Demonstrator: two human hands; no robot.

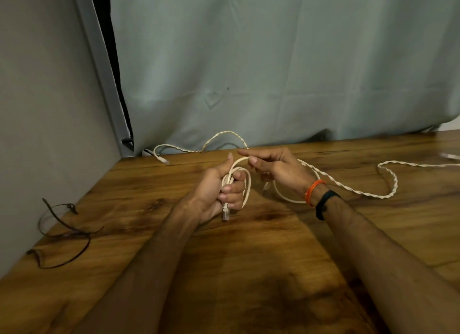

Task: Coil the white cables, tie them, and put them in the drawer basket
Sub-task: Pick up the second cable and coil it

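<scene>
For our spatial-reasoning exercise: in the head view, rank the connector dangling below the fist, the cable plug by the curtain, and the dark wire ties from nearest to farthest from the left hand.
From the left hand:
1. Connector, directly below it.
2. Cable plug, back left by the curtain.
3. Dark wire ties, far left at the table edge.

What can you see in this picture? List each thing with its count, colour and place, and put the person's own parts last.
white cables: count unclear, twisted together, white; loose run across the table to the right edge, another stretch at the back with a plug
coil: one, white, a few loops held in the left hand, plug hanging below
dark ties: count unclear, dark brown, table's near left
table: one, brown wood, fills the lower frame
curtain: one, pale grey-green, behind the table
wall: one, grey, left
wristbands: two, orange and black, right wrist
left hand: one, grips the coil
right hand: one, pinches the cable above the coil
</scene>
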